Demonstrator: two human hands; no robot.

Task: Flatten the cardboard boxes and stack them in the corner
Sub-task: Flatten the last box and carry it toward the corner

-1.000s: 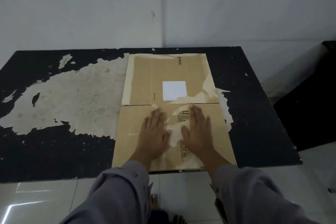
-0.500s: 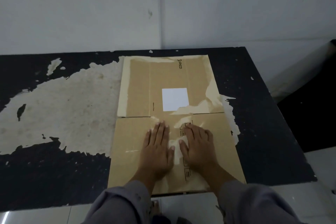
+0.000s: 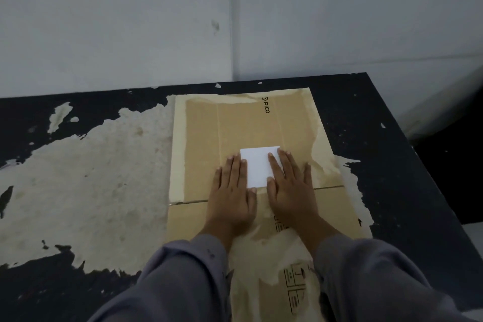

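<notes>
A flattened brown cardboard box (image 3: pixel 235 125) lies flat on the black table (image 3: pixel 379 144), its far edge close to the wall. It carries a white label (image 3: pixel 257 167) and torn pale patches. My left hand (image 3: pixel 231 191) rests palm down on the box, just left of the label, across the fold line. My right hand (image 3: pixel 290 183) lies palm down too, its fingers covering the label's right edge. Both hands have their fingers spread and hold nothing. Grey sleeves hide the box's near part.
The table top is black with a large peeled, pale patch (image 3: pixel 91 178) on the left. A white wall with a vertical seam (image 3: pixel 232 21) stands right behind the table. The table's right edge drops to a dark area (image 3: pixel 457 178).
Both hands have slid forward over the box, from its near half across the fold line to the white label. The view has moved closer to the table.
</notes>
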